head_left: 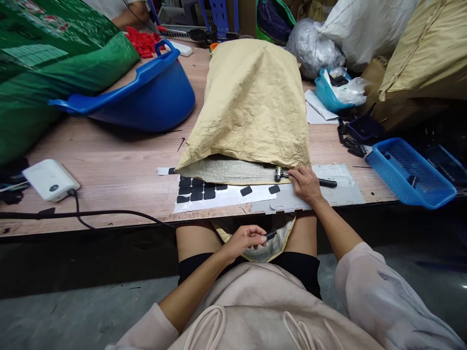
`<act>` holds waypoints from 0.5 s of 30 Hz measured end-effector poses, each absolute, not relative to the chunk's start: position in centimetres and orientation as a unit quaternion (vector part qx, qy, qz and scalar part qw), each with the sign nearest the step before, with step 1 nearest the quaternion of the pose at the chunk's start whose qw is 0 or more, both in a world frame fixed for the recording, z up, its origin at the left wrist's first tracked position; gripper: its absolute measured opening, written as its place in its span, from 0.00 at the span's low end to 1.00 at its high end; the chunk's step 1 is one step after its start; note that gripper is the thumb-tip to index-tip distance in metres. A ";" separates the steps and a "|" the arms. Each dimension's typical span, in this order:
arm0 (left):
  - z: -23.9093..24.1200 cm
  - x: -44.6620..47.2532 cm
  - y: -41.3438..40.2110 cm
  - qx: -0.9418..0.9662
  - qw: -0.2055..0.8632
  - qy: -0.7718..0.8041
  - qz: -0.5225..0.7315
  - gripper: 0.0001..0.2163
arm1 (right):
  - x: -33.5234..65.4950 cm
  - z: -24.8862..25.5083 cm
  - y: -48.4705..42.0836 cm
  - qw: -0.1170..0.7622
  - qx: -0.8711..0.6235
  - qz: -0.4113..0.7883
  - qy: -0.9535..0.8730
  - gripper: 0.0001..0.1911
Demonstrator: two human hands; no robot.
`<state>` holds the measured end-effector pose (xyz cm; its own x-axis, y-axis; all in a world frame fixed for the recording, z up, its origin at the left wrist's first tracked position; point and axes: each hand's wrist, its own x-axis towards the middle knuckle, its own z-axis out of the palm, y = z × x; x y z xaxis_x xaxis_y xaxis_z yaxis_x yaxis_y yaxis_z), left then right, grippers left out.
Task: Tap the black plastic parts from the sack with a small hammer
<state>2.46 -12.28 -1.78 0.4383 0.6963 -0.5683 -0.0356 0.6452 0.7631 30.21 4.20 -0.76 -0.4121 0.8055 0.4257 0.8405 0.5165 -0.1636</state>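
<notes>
My right hand (305, 183) rests on the table edge, fingers closed round the black handle of a small hammer (321, 182) whose metal head (278, 173) lies at the mouth of a big tan woven sack (251, 102). My left hand (245, 240) is below the table over my lap, pinching a small black piece (270, 236) above an open bag (268, 249). A white sheet (226, 197) with several black rounded pads (195, 190) lies in front of the sack.
A blue tub (146, 92) and a green sack (44, 68) stand at the left, a white device (50, 179) with a black cable near the left edge. Blue baskets (410, 172) and more bags crowd the right. Another person's arm (131, 17) shows at the far side.
</notes>
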 end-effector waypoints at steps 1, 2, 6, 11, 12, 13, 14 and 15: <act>-3.1 2.6 -12.1 0.378 0.744 0.509 0.211 0.17 | 30.2 -0.8 4.2 0.232 -0.491 -0.037 -0.839 0.14; -4.3 2.7 -11.9 0.406 0.707 0.549 0.186 0.16 | 30.2 -0.8 4.2 0.231 -0.491 -0.036 -0.839 0.14; -6.3 3.3 -10.9 0.535 0.532 0.656 0.039 0.19 | 30.3 -0.8 4.2 0.234 -0.487 -0.033 -0.841 0.14; 0.7 1.8 -9.6 0.700 0.588 0.404 -0.013 0.22 | 30.2 -0.9 4.2 0.248 -0.482 -0.018 -0.840 0.14; 2.9 1.1 -8.7 0.698 0.632 0.335 0.030 0.22 | 30.2 -0.9 4.2 0.249 -0.483 -0.018 -0.839 0.14; 5.1 0.3 -7.4 0.694 0.632 0.326 0.117 0.23 | 30.2 -0.9 4.2 0.248 -0.484 -0.018 -0.839 0.14; 7.1 -0.5 -5.9 0.688 0.579 0.364 0.244 0.22 | 30.2 -0.8 4.2 0.246 -0.485 -0.017 -0.839 0.14; 8.8 -1.2 -4.1 0.661 0.479 0.417 0.399 0.25 | 30.1 -0.8 4.1 0.244 -0.485 -0.014 -0.839 0.14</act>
<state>-1.17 -4.10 8.79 0.3328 0.9341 0.1289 0.1693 -0.1937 0.9663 30.15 4.15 -0.80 -0.4099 0.8078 0.4236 0.8219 0.5285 -0.2126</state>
